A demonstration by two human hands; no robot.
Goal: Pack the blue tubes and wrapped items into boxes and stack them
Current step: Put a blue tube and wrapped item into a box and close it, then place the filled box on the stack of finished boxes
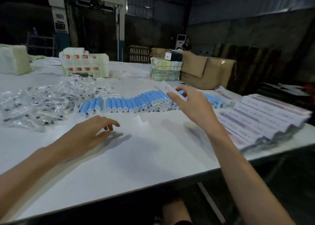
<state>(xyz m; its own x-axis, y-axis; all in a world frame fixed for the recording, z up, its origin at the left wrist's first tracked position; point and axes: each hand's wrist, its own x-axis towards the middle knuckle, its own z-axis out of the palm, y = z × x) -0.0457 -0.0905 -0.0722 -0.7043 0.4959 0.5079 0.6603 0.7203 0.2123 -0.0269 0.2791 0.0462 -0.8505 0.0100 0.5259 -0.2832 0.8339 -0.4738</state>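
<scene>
A long row of blue tubes (pixel 136 102) with white caps lies across the middle of the white table (pixel 136 156). A heap of clear wrapped items (pixel 42 102) covers the table's left side. Flat printed boxes (pixel 259 120) are fanned out at the right edge. My right hand (pixel 189 103) reaches over the tube row, thumb and fingers closed around a slim white box (pixel 166 88) with red marks. My left hand (pixel 90 132) hovers just above the bare tabletop, palm down, fingers apart, holding nothing; it looks blurred.
Stacked white cartons with red labels (pixel 85 63) and a green-white bundle (pixel 165 69) stand at the table's far side, with brown cardboard boxes (pixel 204 71) beside them. A pale stack (pixel 13 59) sits far left. A person (pixel 186 45) stands in the background.
</scene>
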